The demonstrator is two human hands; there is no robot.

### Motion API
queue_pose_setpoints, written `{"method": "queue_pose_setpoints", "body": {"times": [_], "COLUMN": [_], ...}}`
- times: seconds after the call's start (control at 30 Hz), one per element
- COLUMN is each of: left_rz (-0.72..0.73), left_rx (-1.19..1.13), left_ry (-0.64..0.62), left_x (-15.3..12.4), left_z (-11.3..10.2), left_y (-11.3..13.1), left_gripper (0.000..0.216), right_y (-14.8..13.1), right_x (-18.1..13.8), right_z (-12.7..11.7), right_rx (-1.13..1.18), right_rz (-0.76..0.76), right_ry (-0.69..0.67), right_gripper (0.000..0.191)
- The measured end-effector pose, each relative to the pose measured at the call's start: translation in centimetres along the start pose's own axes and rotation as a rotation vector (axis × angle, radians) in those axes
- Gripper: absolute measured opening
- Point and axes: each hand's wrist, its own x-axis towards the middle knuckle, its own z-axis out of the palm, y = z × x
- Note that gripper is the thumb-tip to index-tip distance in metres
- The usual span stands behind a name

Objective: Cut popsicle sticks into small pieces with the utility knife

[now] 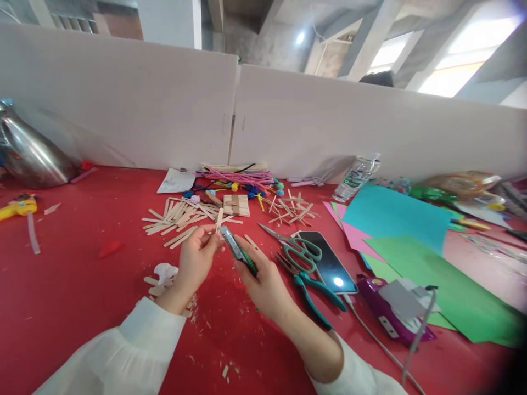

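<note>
Head view takes in a white partition (123, 109) that runs across the back of a red table (82, 285), which fills most of the lower picture. On the right of the table lie big sheets of paper: a green sheet (444, 274) nearest, a teal sheet (391, 216) behind it and pink edges showing under that. At the far left stands a shiny silver vessel (28, 153). Near the paper, a purple device (391, 310) with a cable lies just beside a dark phone (329, 263), and a clear water bottle (354, 178) lies tipped against the partition. Green-handled scissors (298, 247) rest partly on the phone, with teal-handled pliers (313, 291) just below them. Further back sit a loose pile of wooden sticks (177, 216) and a bundle of pink pipe cleaners (241, 176).

Both white-sleeved arms meet at the centre, above the table. The right hand (263, 282) is closed around a utility knife (234, 247) – its tip angled up and left. The left hand (193, 263) pinches a craft stick (219, 216) between its fingertips, held nearly upright, its lower end just beside the knife's tip – whether they touch, I cannot tell. Wood shavings speckle the table beneath the hands.
</note>
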Motion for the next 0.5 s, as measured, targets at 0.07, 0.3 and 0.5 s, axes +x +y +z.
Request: {"method": "queue_pose_setpoints", "body": {"times": [0.07, 0.3, 0.5], "left_rz": [0.012, 0.054, 0.078], "left_rx": [0.008, 0.061, 0.083], "left_ry": [-0.003, -0.014, -0.004], "left_x": [-0.03, -0.26, -0.22], "left_z": [0.02, 0.02, 0.07], "left_y": [0.00, 0.18, 0.48], "left_gripper": [0.031, 0.033, 0.027], "right_y": [-0.11, -0.85, -0.83], "right_x": [-0.03, -0.01, 0.49], "right_z": [0.00, 0.12, 0.01], "right_rx": [-0.016, -0.007, 0.435], "right_rz": [0.003, 0.011, 0.371], "right_ry": [-0.003, 0.013, -0.094], "right_gripper": [0.050, 0.050, 0.052]}}
